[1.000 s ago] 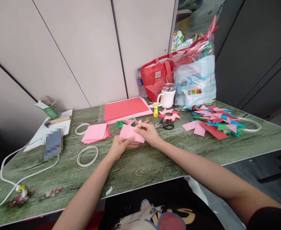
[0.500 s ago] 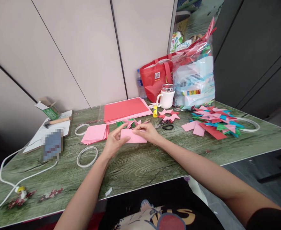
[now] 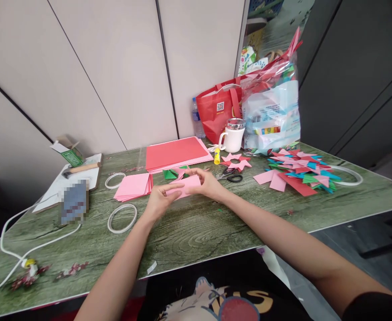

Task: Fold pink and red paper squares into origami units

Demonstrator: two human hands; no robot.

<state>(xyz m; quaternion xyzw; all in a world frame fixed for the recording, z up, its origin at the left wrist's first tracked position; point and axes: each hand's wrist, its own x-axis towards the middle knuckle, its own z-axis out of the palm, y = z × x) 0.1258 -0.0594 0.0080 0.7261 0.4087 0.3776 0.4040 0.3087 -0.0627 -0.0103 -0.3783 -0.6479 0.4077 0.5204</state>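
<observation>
A folded piece of pink paper [image 3: 187, 184] is held just above the green wood-grain table [image 3: 199, 232] between both hands. My left hand [image 3: 158, 200] pinches its left end. My right hand [image 3: 207, 183] grips its right end, fingers curled over the top edge. A small stack of pink square sheets [image 3: 133, 185] lies just left of my hands. Behind them sit small green and pink folded pieces [image 3: 174, 173].
Red and pink sheets [image 3: 177, 152] lie further back, with a glue stick [image 3: 217, 155], scissors [image 3: 231, 175], pink paper stars [image 3: 236, 161] and a white mug [image 3: 232, 136]. A heap of coloured folded pieces [image 3: 299, 171] is at right; two tape rings [image 3: 122, 217] at left.
The pink paper was pressed flat on the table half a second ago. Now both hands have lifted it slightly and my left fingers have closed on its left end.
</observation>
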